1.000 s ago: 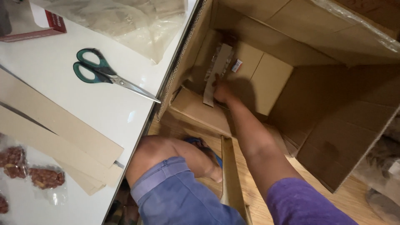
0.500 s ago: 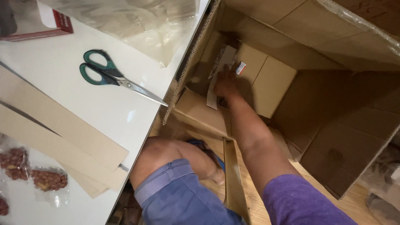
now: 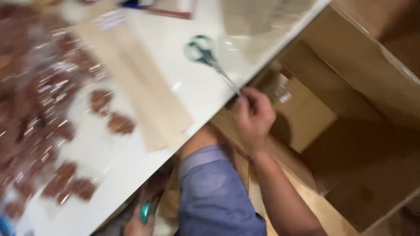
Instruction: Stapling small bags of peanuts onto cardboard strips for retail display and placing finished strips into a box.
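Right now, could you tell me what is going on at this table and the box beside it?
A person sits at a white table, seen from above in a blurred picture. Their right hand is at the table's edge, by the blade tip of the green-handled scissors; whether it touches them is unclear. Beside it stands an open cardboard box. The left hand is low under the table, with something teal at it. Cardboard strips and clear packets of reddish-brown snacks lie on the table.

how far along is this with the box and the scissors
Done: cardboard strips lie cut on the table. In hand: the right hand is at the tip of the scissors. Left: nut packets cover the table; the cardboard box looks mostly empty.
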